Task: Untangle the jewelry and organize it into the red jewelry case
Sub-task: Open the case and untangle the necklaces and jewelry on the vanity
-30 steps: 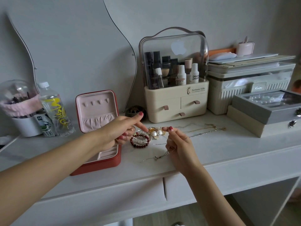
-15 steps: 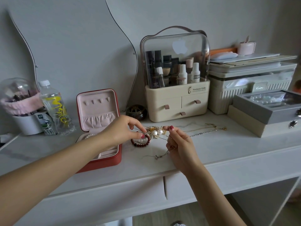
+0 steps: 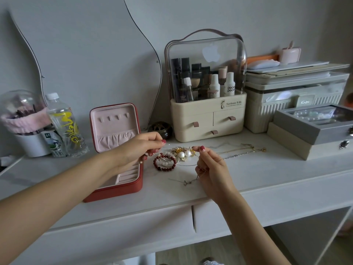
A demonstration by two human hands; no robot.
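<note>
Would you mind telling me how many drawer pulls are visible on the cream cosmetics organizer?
3: one on the upper-left drawer, one on the upper-right drawer, and one on the bottom drawer of the cream organizer. None appears hidden.

your white bench (image 3: pixel 267 180) carries, left to right: white brush pot (image 3: pixel 31 144), water bottle (image 3: pixel 65 125), open red jewelry case (image 3: pixel 116 150) with lid upright, small dark jar (image 3: pixel 160 129), cream cosmetics organizer (image 3: pixel 207 104), ribbed storage box (image 3: pixel 294 104), grey box (image 3: pixel 313 123) stacked on a beige one. jewelry pile (image 3: pixel 175 156) lies just right of the case, thin chains (image 3: pixel 242 150) trailing right.
</note>
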